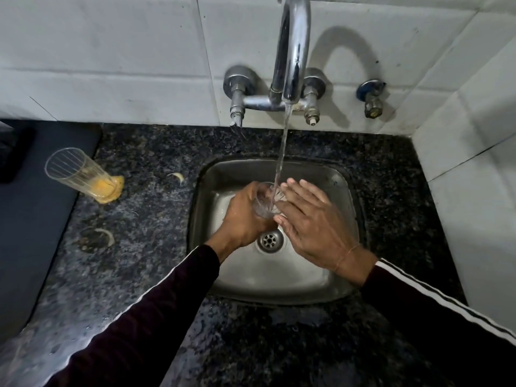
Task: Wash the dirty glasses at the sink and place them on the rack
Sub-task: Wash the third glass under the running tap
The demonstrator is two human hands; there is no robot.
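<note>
My left hand (242, 216) grips a clear ribbed glass (265, 203) over the steel sink (335, 286), under the running stream from the chrome tap (293, 51). My right hand (310, 222) lies flat with straight fingers against the glass's right side. Much of the glass is hidden between the two hands. A second glass (81, 174), with orange residue at its bottom, stands on the dark granite counter (145, 247) to the left of the sink. No rack is in view.
A dark mat or tray (30, 233) covers the counter's left side. Small peel scraps (177, 177) lie on the granite. White tiled walls (474, 163) close in behind and on the right. A small valve (372, 99) sticks out right of the tap.
</note>
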